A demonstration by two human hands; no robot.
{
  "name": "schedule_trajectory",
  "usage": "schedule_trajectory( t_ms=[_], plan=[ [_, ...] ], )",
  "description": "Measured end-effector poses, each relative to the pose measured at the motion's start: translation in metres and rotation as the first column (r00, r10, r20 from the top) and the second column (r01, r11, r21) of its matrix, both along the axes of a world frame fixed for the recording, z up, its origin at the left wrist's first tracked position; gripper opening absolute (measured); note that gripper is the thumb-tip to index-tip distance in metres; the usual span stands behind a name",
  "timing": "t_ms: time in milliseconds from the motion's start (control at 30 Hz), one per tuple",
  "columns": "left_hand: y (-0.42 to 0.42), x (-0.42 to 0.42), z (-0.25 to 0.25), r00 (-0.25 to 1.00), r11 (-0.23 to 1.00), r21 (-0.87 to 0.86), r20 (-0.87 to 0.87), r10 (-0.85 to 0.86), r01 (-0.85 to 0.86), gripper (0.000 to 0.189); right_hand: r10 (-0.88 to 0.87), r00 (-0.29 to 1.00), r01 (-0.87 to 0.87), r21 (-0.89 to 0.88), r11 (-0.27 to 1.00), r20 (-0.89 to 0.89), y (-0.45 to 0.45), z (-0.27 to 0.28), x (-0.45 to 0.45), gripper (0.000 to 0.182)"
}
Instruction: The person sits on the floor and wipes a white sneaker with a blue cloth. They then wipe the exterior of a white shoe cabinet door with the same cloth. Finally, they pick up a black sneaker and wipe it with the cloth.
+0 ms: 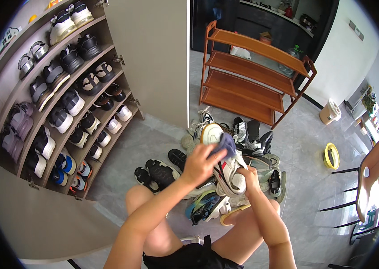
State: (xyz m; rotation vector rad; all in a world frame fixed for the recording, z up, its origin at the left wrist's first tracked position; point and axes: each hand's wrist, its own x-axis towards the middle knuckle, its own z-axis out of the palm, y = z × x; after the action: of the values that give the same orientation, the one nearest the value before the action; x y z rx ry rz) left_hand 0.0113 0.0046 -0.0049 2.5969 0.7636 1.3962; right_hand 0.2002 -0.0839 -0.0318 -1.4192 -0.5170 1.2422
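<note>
My right hand (250,179) grips a white sneaker (228,178) with red and dark stripes near its heel end. The sneaker is held up at a tilt, above a pile of shoes on the floor. In my left hand (201,164) is a bunched dark blue cloth (226,145), slightly blurred and against the upper of the sneaker. Hand and cloth hide part of the shoe. Below lie a blue, yellow and black sneaker (203,205) and a pair of black shoes (162,173) to the left.
An open shoe cabinet (122,84) full of shoes stands at the left. A wooden rack (243,80) with bare shelves is beyond the pile. To the right are a waste bin (330,112), a yellow basin (330,156) and a chair (367,175).
</note>
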Motion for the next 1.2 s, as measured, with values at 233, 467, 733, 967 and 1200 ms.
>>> schedule_trajectory(
  t_ms=[233,467,733,967,1200],
  plan=[
    [0.036,-0.014,-0.007,0.963,0.963,-0.084,0.060,0.263,-0.258,0.048,0.056,0.998,-0.058,-0.044,0.997,-0.031,-0.001,0.003,-0.009,0.022],
    [-0.045,0.015,-0.005,0.988,0.980,-0.140,0.081,-0.132,0.142,0.052,-0.109,0.960,0.106,-0.027,0.994,-0.256,0.008,-0.012,0.008,0.023],
    [0.003,0.007,-0.013,0.993,0.989,-0.138,0.097,0.064,-0.050,0.048,-0.045,0.987,0.039,-0.040,0.998,-0.154,-0.001,-0.013,0.004,0.016],
    [-0.003,0.009,-0.022,0.987,0.977,-0.193,0.112,0.112,-0.089,0.049,-0.091,0.966,0.094,-0.001,0.996,-0.243,0.004,-0.011,-0.005,0.019],
    [-0.054,0.023,-0.016,0.973,0.935,-0.289,0.160,-0.166,0.207,0.047,-0.177,0.907,0.192,0.003,0.981,-0.382,0.011,-0.040,0.021,0.025]
  ],
)
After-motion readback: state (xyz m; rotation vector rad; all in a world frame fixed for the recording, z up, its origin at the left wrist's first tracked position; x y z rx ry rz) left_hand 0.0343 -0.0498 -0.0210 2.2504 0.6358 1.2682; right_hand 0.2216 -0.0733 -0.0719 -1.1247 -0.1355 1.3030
